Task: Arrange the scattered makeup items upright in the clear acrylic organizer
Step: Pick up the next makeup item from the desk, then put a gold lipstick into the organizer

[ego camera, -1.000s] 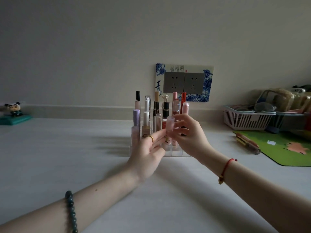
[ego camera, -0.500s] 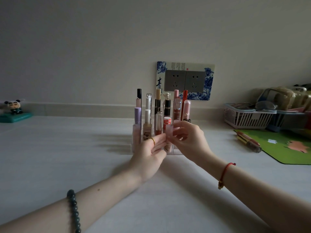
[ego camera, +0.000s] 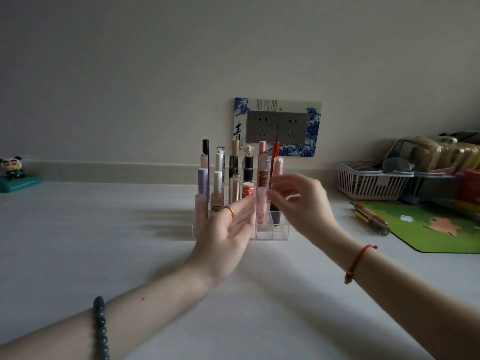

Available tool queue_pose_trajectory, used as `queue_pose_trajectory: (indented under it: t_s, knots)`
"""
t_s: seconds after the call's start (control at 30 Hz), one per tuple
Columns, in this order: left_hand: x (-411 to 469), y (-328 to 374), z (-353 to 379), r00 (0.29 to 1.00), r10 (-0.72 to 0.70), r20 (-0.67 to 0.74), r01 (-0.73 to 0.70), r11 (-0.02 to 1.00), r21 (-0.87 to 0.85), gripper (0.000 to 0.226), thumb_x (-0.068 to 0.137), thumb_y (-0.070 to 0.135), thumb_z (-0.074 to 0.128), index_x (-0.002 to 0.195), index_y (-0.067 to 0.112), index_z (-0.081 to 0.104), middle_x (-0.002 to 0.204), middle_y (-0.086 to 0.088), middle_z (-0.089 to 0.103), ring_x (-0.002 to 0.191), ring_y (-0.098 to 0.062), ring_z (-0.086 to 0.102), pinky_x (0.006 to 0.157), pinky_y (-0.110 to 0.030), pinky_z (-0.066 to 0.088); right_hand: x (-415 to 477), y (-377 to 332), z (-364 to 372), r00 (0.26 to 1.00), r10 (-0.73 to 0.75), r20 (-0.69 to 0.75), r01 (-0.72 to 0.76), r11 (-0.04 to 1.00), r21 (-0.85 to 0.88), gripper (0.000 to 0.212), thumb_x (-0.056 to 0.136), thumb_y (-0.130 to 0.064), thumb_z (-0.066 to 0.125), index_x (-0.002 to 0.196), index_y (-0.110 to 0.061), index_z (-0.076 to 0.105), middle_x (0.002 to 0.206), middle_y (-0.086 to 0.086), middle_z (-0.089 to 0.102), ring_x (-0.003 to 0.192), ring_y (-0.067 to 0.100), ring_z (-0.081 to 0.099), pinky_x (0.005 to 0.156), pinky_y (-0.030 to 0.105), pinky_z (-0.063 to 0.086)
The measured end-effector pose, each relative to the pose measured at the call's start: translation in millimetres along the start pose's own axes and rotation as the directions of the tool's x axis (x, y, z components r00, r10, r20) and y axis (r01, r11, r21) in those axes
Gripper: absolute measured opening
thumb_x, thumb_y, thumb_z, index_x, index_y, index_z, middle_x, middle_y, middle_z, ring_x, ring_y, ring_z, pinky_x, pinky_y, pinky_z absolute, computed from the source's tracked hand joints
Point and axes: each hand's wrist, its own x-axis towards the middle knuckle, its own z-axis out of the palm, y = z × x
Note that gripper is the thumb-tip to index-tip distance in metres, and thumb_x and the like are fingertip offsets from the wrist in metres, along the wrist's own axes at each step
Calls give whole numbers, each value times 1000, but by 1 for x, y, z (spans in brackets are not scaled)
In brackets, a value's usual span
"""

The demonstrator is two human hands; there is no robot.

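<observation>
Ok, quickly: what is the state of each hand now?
Left hand: open, fingers straight, holding nothing.
Right hand: open, fingers loosely curled and blurred, holding nothing.

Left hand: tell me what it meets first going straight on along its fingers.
Probably the pale pink tube at the front of the clear organizer; the left hand looks close, depth unclear.

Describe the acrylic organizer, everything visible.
The organizer is a clear, glossy plastic-looking grid of small square compartments, standing flat on the white table in front of the wall sockets. Upright makeup tubes fill most cells; the front right ones look empty. The open left hand hides its front left part; contact unclear.
</observation>
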Motion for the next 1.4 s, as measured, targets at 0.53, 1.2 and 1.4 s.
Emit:
queue_pose_trajectory:
  t_s: [0.53,1.2,1.4]
  knots:
    - [84,-3,132,935,-283,213,288,958,7,38,86,39,42,115,16,54,124,-5,50,124,-22,43,110,-38,31,17,92,-122,950,258,-174,-292,935,-204,18,77,-11,65,94,-9,70,89,8,70,67,10,62,58,18,47]
    - [108,-20,176,757,-580,303,645,586,-490,61,93,46,28,130,-3,33,89,-10,50,122,-34,46,101,-36,35,5,119,-115,910,414,-8,-343,744,-574,34,75,-20,65,108,-9,62,101,13,65,92,26,58,69,23,39]
    - [100,-11,164,771,-566,291,632,626,-456,60,93,45,27,130,-1,35,108,-14,56,90,-29,54,84,-35,42,4,114,-114,870,493,-10,-456,795,-400,41,71,-19,70,110,-9,61,98,12,68,85,25,61,81,32,49]
